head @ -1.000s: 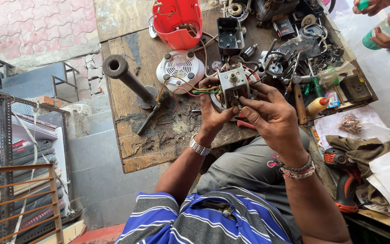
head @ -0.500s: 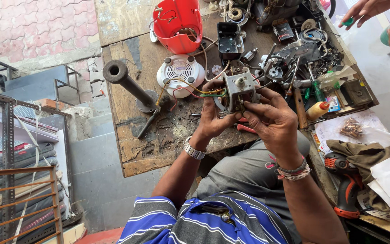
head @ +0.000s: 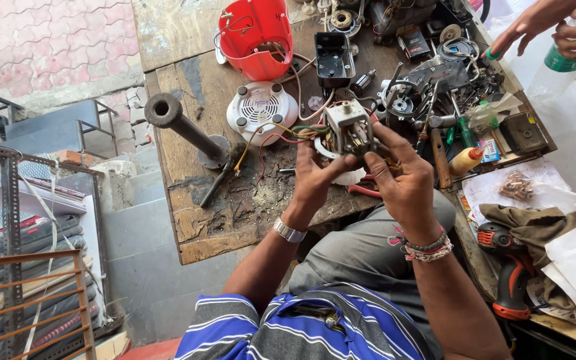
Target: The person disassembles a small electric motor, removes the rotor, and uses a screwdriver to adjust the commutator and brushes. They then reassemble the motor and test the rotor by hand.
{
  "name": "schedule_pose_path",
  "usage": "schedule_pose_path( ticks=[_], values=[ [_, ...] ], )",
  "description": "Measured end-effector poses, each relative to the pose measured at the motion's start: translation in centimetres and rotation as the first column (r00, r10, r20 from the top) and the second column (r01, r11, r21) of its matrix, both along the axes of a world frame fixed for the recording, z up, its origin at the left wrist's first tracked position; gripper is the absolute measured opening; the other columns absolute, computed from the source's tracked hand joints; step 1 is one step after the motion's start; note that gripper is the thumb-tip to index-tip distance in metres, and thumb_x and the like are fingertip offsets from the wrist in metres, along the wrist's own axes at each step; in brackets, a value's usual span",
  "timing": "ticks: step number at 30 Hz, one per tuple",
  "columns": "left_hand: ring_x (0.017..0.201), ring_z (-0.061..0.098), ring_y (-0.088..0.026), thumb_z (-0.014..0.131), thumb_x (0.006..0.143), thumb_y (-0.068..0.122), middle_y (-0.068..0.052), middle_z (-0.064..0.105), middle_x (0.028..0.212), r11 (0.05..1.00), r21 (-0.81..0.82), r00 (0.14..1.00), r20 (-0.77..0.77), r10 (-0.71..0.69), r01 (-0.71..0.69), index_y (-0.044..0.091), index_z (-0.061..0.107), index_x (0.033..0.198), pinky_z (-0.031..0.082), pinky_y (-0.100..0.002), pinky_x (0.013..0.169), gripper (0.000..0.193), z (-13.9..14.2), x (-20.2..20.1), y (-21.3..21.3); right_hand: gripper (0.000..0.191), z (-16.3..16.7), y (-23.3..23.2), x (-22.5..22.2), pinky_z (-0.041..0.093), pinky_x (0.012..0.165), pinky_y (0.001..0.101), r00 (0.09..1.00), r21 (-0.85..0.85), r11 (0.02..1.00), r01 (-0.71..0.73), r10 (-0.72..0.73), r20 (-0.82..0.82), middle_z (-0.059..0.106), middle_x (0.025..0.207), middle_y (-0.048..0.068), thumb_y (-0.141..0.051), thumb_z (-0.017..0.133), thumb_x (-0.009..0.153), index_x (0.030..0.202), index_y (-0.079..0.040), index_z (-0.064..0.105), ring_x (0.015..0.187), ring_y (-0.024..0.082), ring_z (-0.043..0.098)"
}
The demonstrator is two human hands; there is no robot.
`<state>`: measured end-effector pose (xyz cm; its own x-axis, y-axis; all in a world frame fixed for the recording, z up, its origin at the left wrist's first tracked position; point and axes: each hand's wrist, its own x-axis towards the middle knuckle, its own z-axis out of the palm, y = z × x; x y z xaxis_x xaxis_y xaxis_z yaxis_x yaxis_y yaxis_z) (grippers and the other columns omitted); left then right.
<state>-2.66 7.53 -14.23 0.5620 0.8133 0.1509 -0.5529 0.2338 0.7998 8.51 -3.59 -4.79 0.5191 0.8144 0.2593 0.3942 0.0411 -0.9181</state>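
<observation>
left hand [head: 315,177]: clamped on small motor [head: 349,128] | right hand [head: 401,177]: clamped on same motor | coloured wires [head: 281,137] trail left over wooden counter [head: 188,220]

You hold a small grey motor unit [head: 349,130] upright above the worktop [head: 235,213]; coloured wires [head: 278,137] trail leftward from it.

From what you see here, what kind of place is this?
Probably a small repair workshop for electrical appliances: a worn wooden workbench crowded with loose parts, a cordless drill beside it, and both hands around a small wired motor.
</observation>
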Motion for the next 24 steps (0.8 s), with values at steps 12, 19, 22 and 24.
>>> schedule_pose_path(
  ticks=[12, 19, 22, 24],
  values=[
    [0.105, 0.069, -0.027, 0.078, 0.087, 0.026, -0.016, 0.062, 0.121, 0.903, -0.415, 0.989, 0.13, -0.066, 0.115, 0.006, 0.04, 0.135, 0.066, -0.045, 0.077, 0.064, 2.1, -1.2, 4.5, 0.075, -3.8, 0.9, -4.0, 0.061, 0.102, 0.0359, 0.981, 0.078, 0.988, 0.137, -0.146, 0.124, 0.053, 0.152, 0.02, -0.017, 0.08, 0.096, 0.157, -0.001, 0.04, 0.129, 0.025, 0.065],
    [0.112, 0.068, -0.03, 0.075, 0.099, 0.035, -0.016, 0.066, 0.123, 0.826, -0.487, 0.939, 0.314, -0.139, 0.285, 0.001, 0.056, 0.134, 0.062, -0.051, 0.091, 0.053, 2.0, -3.3, 4.6, 0.092, -5.0, 2.1, -7.7, 0.058, 0.105, 0.039, 0.883, 0.081, 0.981, 0.174, -0.191, 0.429, 0.044, 0.158, 0.026, -0.026, 0.087, 0.088, 0.158, 0.002, 0.033, 0.138, 0.039, 0.057],
    [0.114, 0.067, -0.029, 0.074, 0.095, 0.04, -0.013, 0.067, 0.124, 0.763, -0.554, 0.925, 0.35, -0.149, 0.332, 0.005, 0.058, 0.134, 0.058, -0.055, 0.097, 0.055, 1.9, -4.1, 4.4, 0.092, -4.8, 2.3, -8.1, 0.054, 0.11, 0.0434, 0.793, 0.098, 0.974, 0.206, -0.225, 0.567, 0.045, 0.158, 0.026, -0.027, 0.088, 0.09, 0.158, 0.002, 0.033, 0.141, 0.041, 0.055],
    [0.113, 0.067, -0.032, 0.073, 0.094, 0.044, -0.013, 0.067, 0.124, 0.742, -0.563, 0.917, 0.355, -0.181, 0.364, 0.006, 0.057, 0.134, 0.055, -0.058, 0.096, 0.058, 1.9, -4.7, 3.9, 0.091, -4.7, 1.9, -8.5, 0.052, 0.113, 0.0454, 0.753, 0.104, 0.97, 0.22, -0.237, 0.614, 0.046, 0.158, 0.026, -0.026, 0.088, 0.091, 0.158, 0.002, 0.033, 0.141, 0.041, 0.055]
  ],
)
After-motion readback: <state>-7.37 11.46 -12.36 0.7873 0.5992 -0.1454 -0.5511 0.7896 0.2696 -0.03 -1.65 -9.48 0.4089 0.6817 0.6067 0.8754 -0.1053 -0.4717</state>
